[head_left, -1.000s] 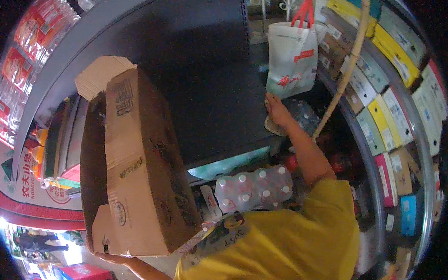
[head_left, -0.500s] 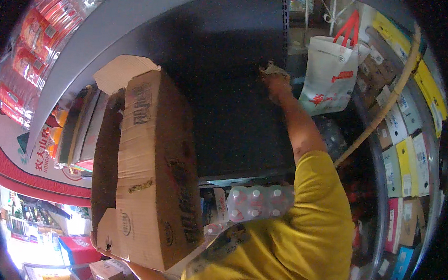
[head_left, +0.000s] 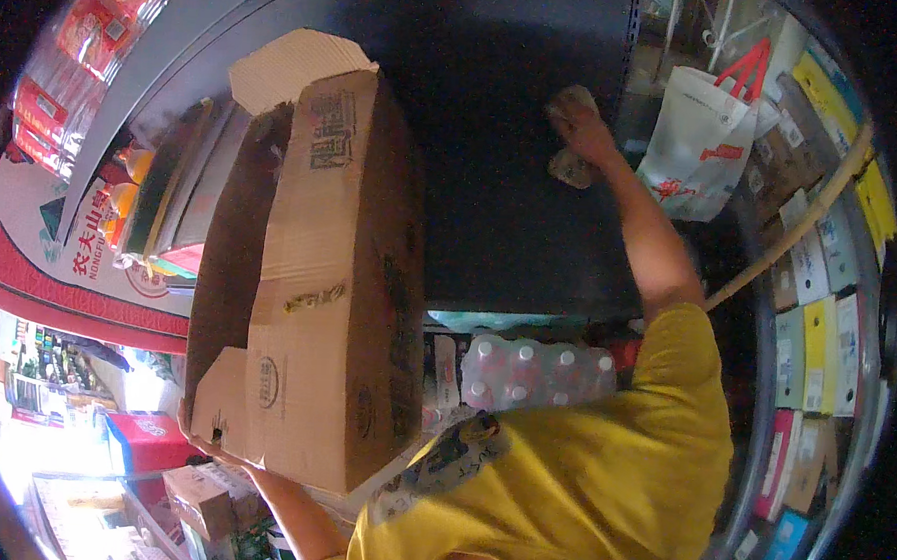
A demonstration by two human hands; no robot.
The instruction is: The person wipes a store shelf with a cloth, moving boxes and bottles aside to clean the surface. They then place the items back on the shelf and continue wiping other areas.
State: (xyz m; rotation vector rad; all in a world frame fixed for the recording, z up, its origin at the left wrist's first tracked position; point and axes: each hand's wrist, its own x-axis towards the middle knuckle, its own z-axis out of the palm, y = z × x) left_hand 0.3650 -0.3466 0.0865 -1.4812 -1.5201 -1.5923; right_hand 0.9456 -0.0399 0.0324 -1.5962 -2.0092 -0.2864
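While the tall cardboard box (head_left: 314,274) stands on end with only my left hand (head_left: 202,434) under its lower corner, I judge it the thing most likely to go wrong. It leans against the front of the dark shelf (head_left: 513,183), its top flap open, and most of its bulk rises well above the one point of support. I see only a few fingertips curled under the bottom edge, pressed to the cardboard; the rest of that hand is hidden, so how firm the hold is I cannot tell. If the box tips toward me or slides left, one palm will hardly stop it.

My right hand (head_left: 575,135) reaches far up onto the shelf, fingers closed on what looks like a crumpled cloth (head_left: 571,168), though the blur there makes me unsure. That stretch pulls my body away from the box.

Below lies a shrink-wrapped pack of bottles (head_left: 535,369), which a falling box would strike. A white carrier bag (head_left: 700,141) hangs just beside the reaching arm and could snag.
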